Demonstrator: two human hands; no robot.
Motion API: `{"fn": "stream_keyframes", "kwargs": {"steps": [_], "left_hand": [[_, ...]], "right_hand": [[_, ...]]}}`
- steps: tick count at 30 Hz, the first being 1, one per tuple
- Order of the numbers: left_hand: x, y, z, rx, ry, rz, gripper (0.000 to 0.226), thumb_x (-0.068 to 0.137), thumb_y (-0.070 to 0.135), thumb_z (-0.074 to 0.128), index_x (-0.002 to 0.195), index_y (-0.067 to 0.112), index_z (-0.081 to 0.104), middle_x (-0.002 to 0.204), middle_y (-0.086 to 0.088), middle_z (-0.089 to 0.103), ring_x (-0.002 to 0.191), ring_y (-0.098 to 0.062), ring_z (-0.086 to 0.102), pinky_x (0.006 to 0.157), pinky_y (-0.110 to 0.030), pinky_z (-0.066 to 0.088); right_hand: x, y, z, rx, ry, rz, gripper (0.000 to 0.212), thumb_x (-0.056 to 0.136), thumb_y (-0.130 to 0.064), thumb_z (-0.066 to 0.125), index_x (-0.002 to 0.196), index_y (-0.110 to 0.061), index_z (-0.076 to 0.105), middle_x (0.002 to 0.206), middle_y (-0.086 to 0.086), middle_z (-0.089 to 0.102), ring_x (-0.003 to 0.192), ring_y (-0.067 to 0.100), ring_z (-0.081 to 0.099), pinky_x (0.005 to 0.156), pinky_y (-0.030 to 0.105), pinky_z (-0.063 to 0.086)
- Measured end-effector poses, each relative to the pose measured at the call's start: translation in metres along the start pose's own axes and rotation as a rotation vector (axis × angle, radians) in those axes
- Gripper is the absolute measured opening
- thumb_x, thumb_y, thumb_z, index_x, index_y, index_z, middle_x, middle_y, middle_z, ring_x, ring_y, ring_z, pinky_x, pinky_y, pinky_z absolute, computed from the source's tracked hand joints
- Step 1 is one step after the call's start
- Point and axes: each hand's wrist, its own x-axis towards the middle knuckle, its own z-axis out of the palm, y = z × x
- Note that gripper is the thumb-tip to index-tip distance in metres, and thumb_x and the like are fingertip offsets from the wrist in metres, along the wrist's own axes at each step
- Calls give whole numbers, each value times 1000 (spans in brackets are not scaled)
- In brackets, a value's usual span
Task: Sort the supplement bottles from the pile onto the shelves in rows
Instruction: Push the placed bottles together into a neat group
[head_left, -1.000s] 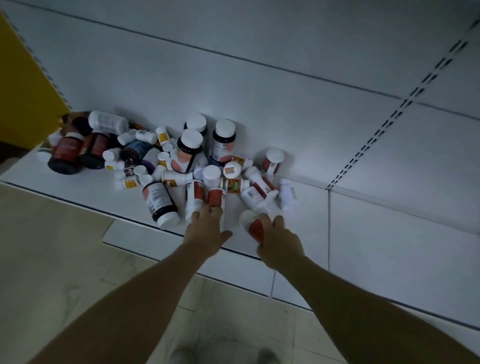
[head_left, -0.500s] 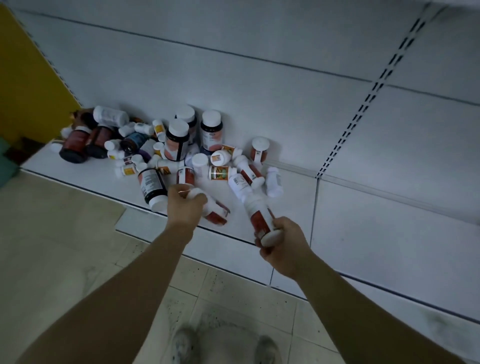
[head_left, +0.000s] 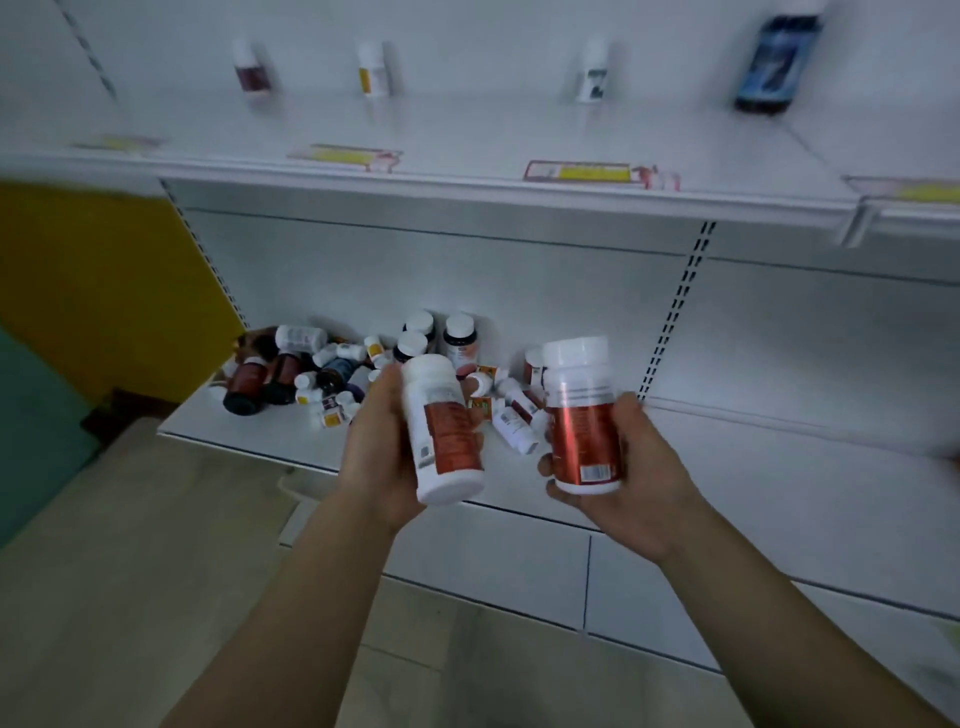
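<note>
Holding one bottle each, the hands are up side by side, apart, in front of the low shelf (head_left: 727, 467). The left hand (head_left: 379, 447) is curled round the left bottle (head_left: 444, 431), which is white with a red label, its cap up and its top leaning a little to the left. The right hand (head_left: 639, 467) grips the right bottle (head_left: 584, 415), of the same look, from behind and below, cap up and close to upright. The two bottles do not touch.

Beyond the hands the pile (head_left: 322, 374) lies on the left part of the low shelf, against the back panel. Most of its bottles are on their sides, and a few white-capped ones stand at the back. A yellow panel (head_left: 104, 291) is to the left of it.

Above, the top shelf (head_left: 467, 150) carries four bottles standing well apart in a row: a red one (head_left: 252, 70), a yellow one (head_left: 373, 70), a white one (head_left: 594, 73) and a dark one (head_left: 776, 62). All four are blurred. Yellow tags (head_left: 345, 156) sit along its front edge.
</note>
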Motion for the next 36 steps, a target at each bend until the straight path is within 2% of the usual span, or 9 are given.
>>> {"fn": "stream_keyframes", "kwargs": {"steps": [4,8,13,18,22,26,30,33,36], "left_hand": [[-31,27,11,221,-203,126,51,72,11,53,122,12,56,106,-17,60,94,-32,60,86,-51,50],[-52,38,26,486,-274,186,49,75,31,59,121,16,54,96,-13,68,81,-26,68,62,-40,55],[-66,34,50,503,-408,145,62,80,48,52,133,18,42,102,-16,69,79,-29,68,66,-42,56],[-78,19,81,475,-605,76,62,75,17,49,137,24,43,119,-19,61,103,-37,58,86,-53,46],[-88,-16,123,432,-643,124,57,75,31,63,129,19,50,116,-12,63,89,-24,63,71,-37,56],[-100,-64,173,322,-700,3,53,81,43,46,125,16,55,117,-10,65,83,-29,68,60,-41,55],[-109,-119,220,284,-833,-94,45,79,22,47,122,15,58,110,-18,65,80,-29,66,64,-43,56],[-120,-167,259,446,-820,59,60,63,8,66,121,19,52,98,-10,67,88,-29,66,73,-48,57],[-129,-205,287,561,-817,191,62,62,8,69,117,29,49,89,1,69,83,-30,69,63,-44,56]], "right_hand": [[-19,-2,40,-78,32,-200,50,75,-40,59,114,-10,59,90,13,69,71,24,65,59,31,52],[-45,-8,66,86,-9,-265,47,79,-45,48,86,-8,76,76,11,69,63,21,66,54,29,53],[-79,-17,72,-14,192,-399,61,73,-35,61,126,-7,51,91,15,70,72,26,68,57,34,54],[-120,-36,64,-19,260,-444,66,75,-46,61,124,-3,51,92,14,67,70,25,65,58,32,52],[-161,-63,53,-154,351,-572,62,73,-48,60,122,-9,52,89,11,70,74,24,69,56,33,54],[-212,-96,26,-229,497,-687,42,93,-43,44,119,-10,54,93,11,73,77,25,71,57,32,55],[-270,-125,-13,-233,599,-756,50,92,-47,45,123,-8,53,89,12,71,70,23,70,54,32,53],[-317,-140,-44,-214,612,-805,57,80,-42,55,126,-10,52,86,11,68,70,24,68,59,36,54],[-353,-149,-67,-220,590,-861,48,72,-30,59,119,-22,56,94,13,67,82,31,65,76,50,55]]}}
